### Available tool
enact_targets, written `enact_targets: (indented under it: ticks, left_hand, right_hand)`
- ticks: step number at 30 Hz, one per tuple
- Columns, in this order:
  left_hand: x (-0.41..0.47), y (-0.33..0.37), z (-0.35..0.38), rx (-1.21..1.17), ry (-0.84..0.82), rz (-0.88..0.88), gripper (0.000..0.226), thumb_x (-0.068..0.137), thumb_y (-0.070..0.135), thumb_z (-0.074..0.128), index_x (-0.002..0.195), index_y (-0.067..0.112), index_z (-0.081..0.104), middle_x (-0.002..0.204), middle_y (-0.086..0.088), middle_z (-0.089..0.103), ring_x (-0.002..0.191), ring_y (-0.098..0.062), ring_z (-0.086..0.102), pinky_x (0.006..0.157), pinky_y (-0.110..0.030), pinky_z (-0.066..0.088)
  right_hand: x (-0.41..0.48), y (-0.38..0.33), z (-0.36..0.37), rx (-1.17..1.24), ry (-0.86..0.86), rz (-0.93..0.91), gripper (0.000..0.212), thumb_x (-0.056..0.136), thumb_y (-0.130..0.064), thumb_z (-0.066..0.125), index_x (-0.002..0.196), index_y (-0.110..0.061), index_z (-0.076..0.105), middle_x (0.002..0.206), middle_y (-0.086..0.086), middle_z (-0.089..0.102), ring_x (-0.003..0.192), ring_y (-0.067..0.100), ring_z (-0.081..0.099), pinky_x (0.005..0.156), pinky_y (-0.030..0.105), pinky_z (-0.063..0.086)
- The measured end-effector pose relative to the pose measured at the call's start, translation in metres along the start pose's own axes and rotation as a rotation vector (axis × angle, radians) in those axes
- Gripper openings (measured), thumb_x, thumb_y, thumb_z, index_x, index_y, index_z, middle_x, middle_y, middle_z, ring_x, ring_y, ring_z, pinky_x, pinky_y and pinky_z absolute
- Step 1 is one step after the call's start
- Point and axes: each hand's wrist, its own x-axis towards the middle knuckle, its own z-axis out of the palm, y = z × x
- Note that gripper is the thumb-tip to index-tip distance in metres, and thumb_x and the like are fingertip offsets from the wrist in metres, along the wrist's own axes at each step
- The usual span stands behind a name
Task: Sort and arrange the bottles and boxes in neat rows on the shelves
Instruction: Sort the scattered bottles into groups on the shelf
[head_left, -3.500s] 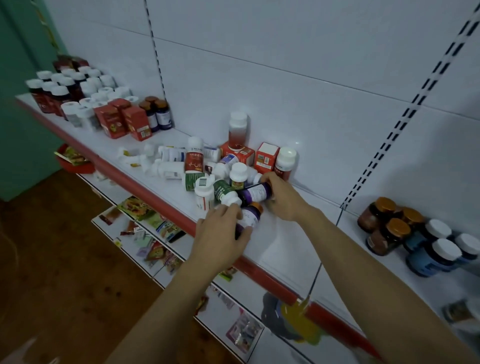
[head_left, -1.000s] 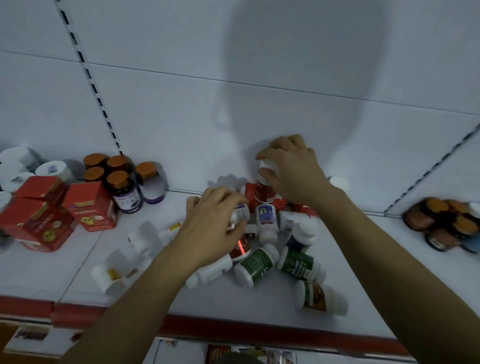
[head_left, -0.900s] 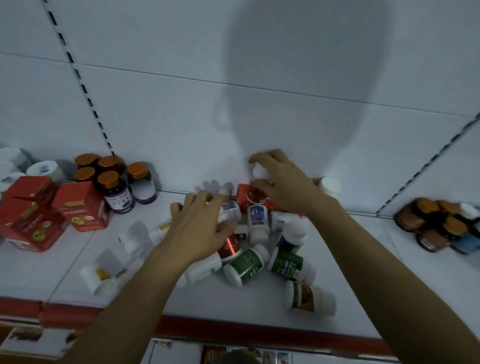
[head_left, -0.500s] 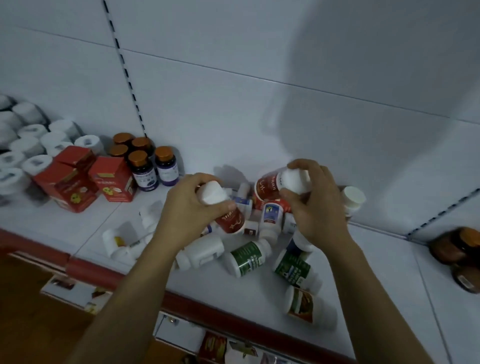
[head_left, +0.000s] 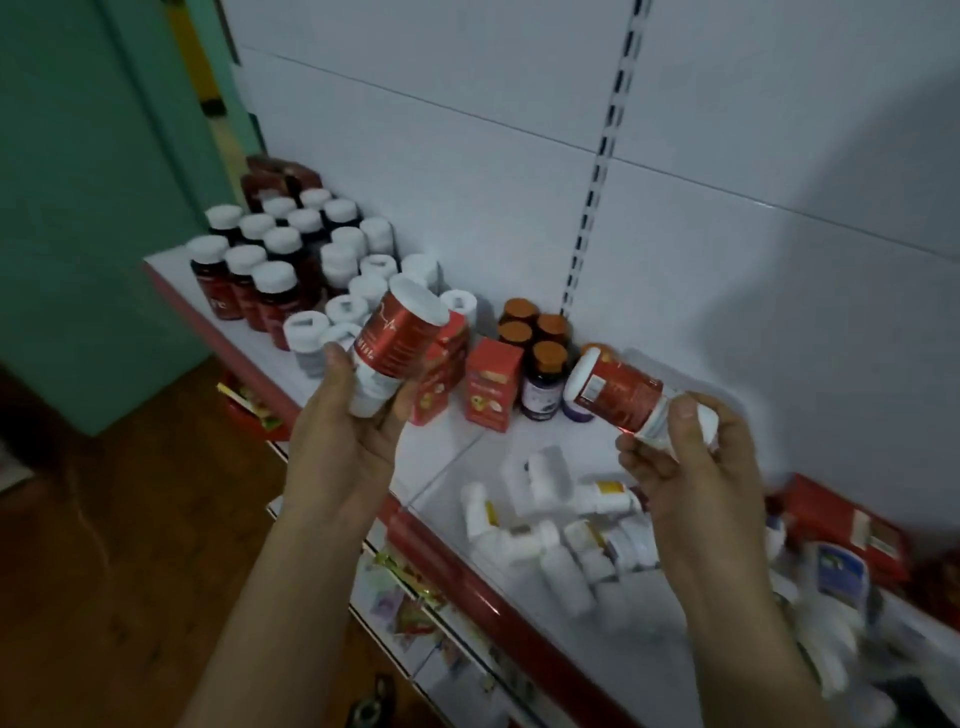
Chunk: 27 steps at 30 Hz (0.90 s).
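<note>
Red bottle (head_left: 400, 338) sits cap-down in my left hand (head_left: 343, 441), fingers curled round it; my right hand (head_left: 691, 467) grips a second red bottle (head_left: 618, 397). Held near the caps, either might slip onto the heap (head_left: 550, 525).

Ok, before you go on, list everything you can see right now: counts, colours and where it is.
left bottle: one, red label, white cap, held above the shelf
right bottle: one, red label, white cap, held tilted
dark bottles: about ten, white caps, standing at shelf's left end
white bottles: about ten, standing beside them
red boxes: two upright mid-shelf, at least one more far right
brown-capped bottles: about five, dark, by back wall
fallen bottles: jumbled pile, mostly white, front right
shelf: one, white, red edge
left hand: grips left bottle
right hand: grips right bottle
</note>
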Motion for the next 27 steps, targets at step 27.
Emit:
enact_targets:
  ticks: [27]
  left_hand:
    - [0.297,0.166,-0.036,1.761,-0.712,0.671,0.066,0.079,0.028,0.086,0.139,0.024,0.059,0.13,0.001,0.054,0.114,-0.02,0.054,0.083,-0.026,0.039]
  right_hand:
    - [0.104,0.077,0.313,-0.312,-0.047,-0.195,0.021,0.102,-0.022,0.06,0.122,-0.018,0.058,0.109,0.008,0.066,0.073,0.011,0.069,0.068,0.03,0.062]
